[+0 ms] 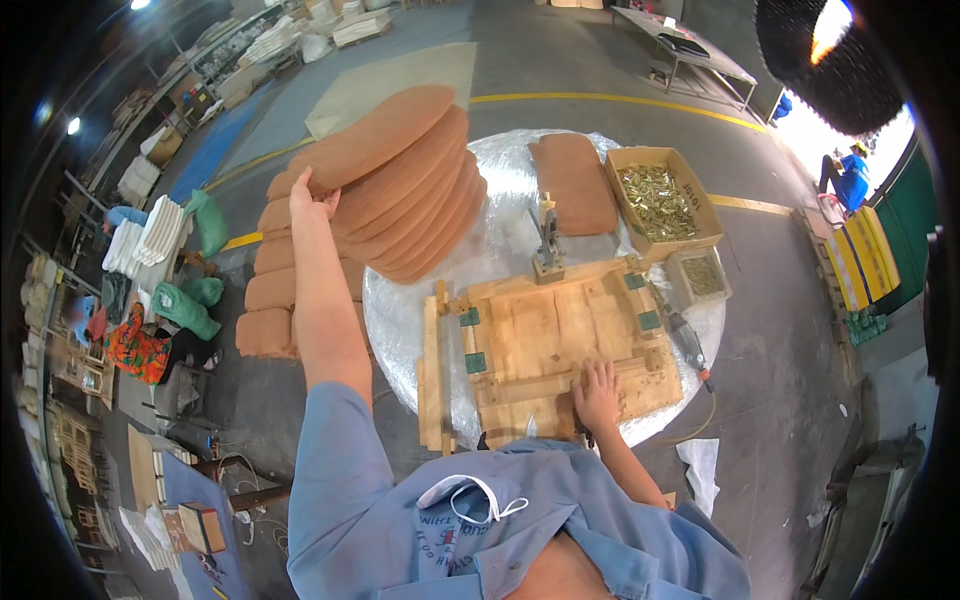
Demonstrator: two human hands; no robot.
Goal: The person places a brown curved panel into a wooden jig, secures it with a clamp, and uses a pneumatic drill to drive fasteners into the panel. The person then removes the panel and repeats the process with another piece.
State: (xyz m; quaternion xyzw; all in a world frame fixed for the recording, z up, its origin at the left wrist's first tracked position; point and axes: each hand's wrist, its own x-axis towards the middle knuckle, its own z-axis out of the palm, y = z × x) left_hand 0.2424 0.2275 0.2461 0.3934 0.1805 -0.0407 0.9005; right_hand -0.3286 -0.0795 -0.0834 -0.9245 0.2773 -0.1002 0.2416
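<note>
My left hand (316, 200) reaches far out and pinches the near left edge of a brown, rounded cushion pad (390, 135). That pad is the uppermost of a fanned stack of pads (425, 215) at the table's left side. My right hand (598, 396) lies on the near part of a wooden jig (550, 330), fingers stretched out, holding nothing that I can see. Green patches mark the jig's left and right sides, and a metal toggle clamp (546, 245) stands at its far edge. Another brown pad (573, 185) lies flat beyond the clamp.
The round table (400, 345) is wrapped in clear film. A cardboard box (683, 246) of brass-coloured metal pieces and a smaller tub (703, 297) stand at its right. A corded power tool (687, 340) lies beside the jig. More pads (268, 290) are piled left; people are further off.
</note>
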